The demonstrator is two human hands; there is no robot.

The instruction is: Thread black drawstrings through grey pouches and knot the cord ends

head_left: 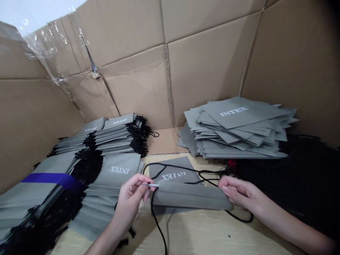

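Near the centre, a grey fabric pouch (192,196) is stretched sideways between both hands. My left hand (139,187) pinches a thin metal-coloured tool (153,185) at the pouch's left end. At the right end, my right hand (235,191) has its fingers closed on the pouch's upper corner. A black cord (156,219) hangs down from the left end, and more cord loops behind the pouch and below my right hand. Under it lies another grey pouch (174,170) with white INTEX lettering.
Stacked grey pouches (236,122) stand at the back right beside a heap of black cords (292,184). Corded pouches (114,138) fill the left side, one bundle with a purple band (53,179). Cardboard walls (207,63) enclose the back and sides of the table (207,233).
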